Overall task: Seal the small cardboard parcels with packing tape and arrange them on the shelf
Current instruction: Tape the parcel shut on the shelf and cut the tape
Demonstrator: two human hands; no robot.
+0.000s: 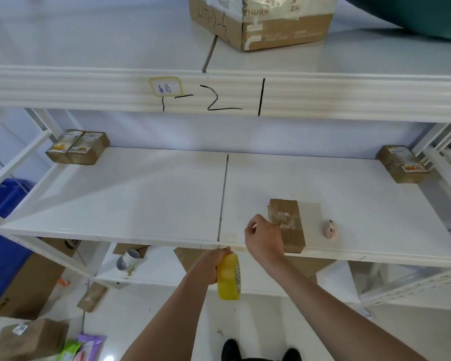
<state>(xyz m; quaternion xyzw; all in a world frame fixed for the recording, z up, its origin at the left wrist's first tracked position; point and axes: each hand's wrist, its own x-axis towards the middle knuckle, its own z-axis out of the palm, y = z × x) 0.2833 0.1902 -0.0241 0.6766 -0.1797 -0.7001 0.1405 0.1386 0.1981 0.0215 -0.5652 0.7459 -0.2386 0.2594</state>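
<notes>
A small cardboard parcel (288, 225) lies near the front edge of the white shelf (141, 194). My right hand (263, 238) hovers just left of it and pinches what looks like the end of a clear tape strip. My left hand (211, 261) grips a yellow roll of packing tape (229, 276) below the shelf's front edge. Two small parcels (77, 147) stand side by side at the shelf's back left corner. Another parcel (402, 164) sits at the back right.
A small pink cutter (330, 230) lies on the shelf right of the parcel. A large carton (261, 22) stands on the upper shelf. Below are a lower shelf with a tape core (128, 259), cardboard boxes (29, 337) on the floor and blue bins (3, 230) at left.
</notes>
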